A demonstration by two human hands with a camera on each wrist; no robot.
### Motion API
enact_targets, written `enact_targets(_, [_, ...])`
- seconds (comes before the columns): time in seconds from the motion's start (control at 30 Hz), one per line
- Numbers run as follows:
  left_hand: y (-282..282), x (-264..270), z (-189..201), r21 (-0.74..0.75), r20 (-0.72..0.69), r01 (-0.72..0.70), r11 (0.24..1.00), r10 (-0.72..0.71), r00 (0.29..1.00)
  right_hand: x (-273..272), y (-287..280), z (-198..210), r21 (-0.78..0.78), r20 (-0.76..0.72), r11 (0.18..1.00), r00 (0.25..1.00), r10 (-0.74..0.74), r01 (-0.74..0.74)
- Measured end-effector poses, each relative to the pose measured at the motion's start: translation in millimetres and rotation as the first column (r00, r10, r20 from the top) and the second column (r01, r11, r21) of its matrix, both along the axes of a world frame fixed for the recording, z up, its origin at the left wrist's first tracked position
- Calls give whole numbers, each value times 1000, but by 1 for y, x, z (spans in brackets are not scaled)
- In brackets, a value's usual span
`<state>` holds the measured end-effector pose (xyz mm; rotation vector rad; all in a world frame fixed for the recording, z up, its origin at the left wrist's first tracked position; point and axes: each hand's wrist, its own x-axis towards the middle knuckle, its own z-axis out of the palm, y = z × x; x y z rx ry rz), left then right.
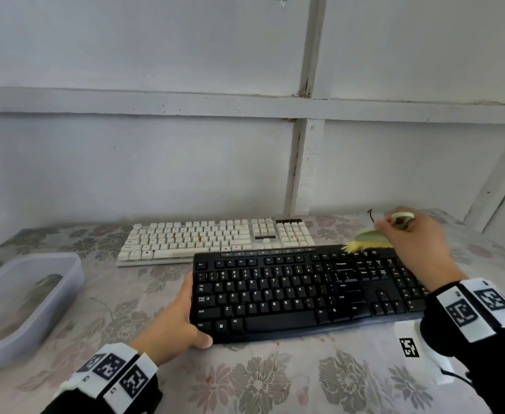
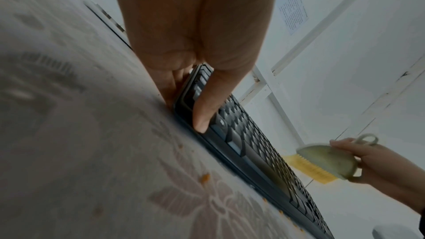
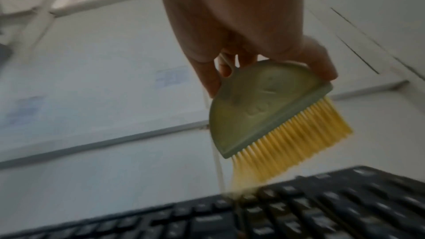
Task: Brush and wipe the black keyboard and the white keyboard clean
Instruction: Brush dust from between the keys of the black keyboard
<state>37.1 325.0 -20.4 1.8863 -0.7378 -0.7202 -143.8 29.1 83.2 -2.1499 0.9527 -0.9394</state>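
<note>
The black keyboard (image 1: 302, 291) lies in front of me on the flowered tablecloth. My left hand (image 1: 176, 318) grips its left end, thumb (image 2: 207, 108) on the near corner, fingers behind the edge. My right hand (image 1: 409, 237) holds a pale green brush (image 1: 370, 236) with yellow bristles (image 3: 287, 144). The bristle tips touch the black keyboard's (image 3: 299, 212) far edge, near its right side. The white keyboard (image 1: 215, 239) lies behind the black one, with small orange stains on some keys.
A translucent plastic tub (image 1: 21, 306) with something dark inside stands at the left. A white block with a marker (image 1: 415, 348) lies near the right front. Orange crumbs (image 2: 204, 178) dot the cloth by the black keyboard (image 2: 253, 152). The wall stands close behind.
</note>
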Motion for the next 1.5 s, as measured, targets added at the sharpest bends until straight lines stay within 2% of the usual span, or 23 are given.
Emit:
enact_targets(0.07, [0, 0, -1, 0, 4, -3, 1000, 3, 1000, 9, 18, 7, -10, 87, 997, 993, 82, -81])
enact_targets(0.17, [0, 0, -1, 7, -1, -9, 1000, 9, 1000, 33, 73, 8, 81, 188, 928, 920, 345, -365])
enact_targets(0.23, [0, -1, 1, 21, 13, -7, 1000, 7, 1000, 53, 112, 2, 121, 161, 852, 857, 490, -510])
enact_targets(0.3, [-1, -2, 3, 44, 43, -12, 999, 10, 999, 74, 142, -8, 94, 130, 826, 830, 543, -555])
enact_targets(0.47, [-2, -4, 8, 100, 108, -37, 994, 26, 994, 94, 170, -29, 31, 73, 853, 852, 518, -521])
enact_targets(0.57, [0, -2, 5, 84, 70, -24, 996, 18, 997, 80, 154, -33, 26, 10, 926, 926, 377, -377])
enact_targets(0.67, [1, 0, 3, 81, 43, -18, 997, 14, 999, 70, 137, -31, -25, 40, 965, 965, 261, -260])
enact_targets(0.73, [1, -1, 4, 79, 43, -11, 997, 8, 999, 72, 141, -26, -55, 99, 951, 946, 308, -304])
enact_targets(0.8, [0, -1, 5, 73, 50, -18, 997, 15, 999, 77, 153, -24, -10, 153, 914, 902, 403, -406])
enact_targets(0.87, [1, -2, 6, 61, 50, -21, 998, 18, 999, 80, 158, -28, 41, 149, 895, 888, 434, -444])
enact_targets(0.97, [1, -2, 6, 54, 26, -10, 998, 9, 1000, 74, 141, -35, 32, 83, 935, 934, 348, -352])
enact_targets(1.07, [1, 0, 4, 70, 23, -16, 997, 15, 1000, 67, 123, -31, -80, 24, 967, 970, 243, -241])
enact_targets(1.17, [1, -1, 4, 67, 27, -19, 998, 17, 999, 64, 126, -20, -6, 125, 914, 907, 403, -405])
enact_targets(1.23, [1, -3, 5, 57, 26, -21, 998, 19, 999, 59, 123, -20, 61, 143, 886, 883, 447, -459])
enact_targets(1.3, [1, -3, 7, 45, 20, -19, 999, 18, 1000, 50, 107, -25, 86, 97, 908, 911, 402, -410])
enact_targets(1.4, [1, -3, 7, 41, 35, -23, 999, 22, 999, 41, 76, -31, -14, -5, 982, 982, 186, -187])
enact_targets(1.43, [1, -3, 7, 42, 37, -24, 999, 23, 999, 38, 71, -28, -32, 9, 989, 989, 145, -145])
enact_targets(1.5, [0, -3, 6, 45, 39, -26, 999, 24, 999, 37, 71, -21, 22, 124, 981, 975, 187, -191])
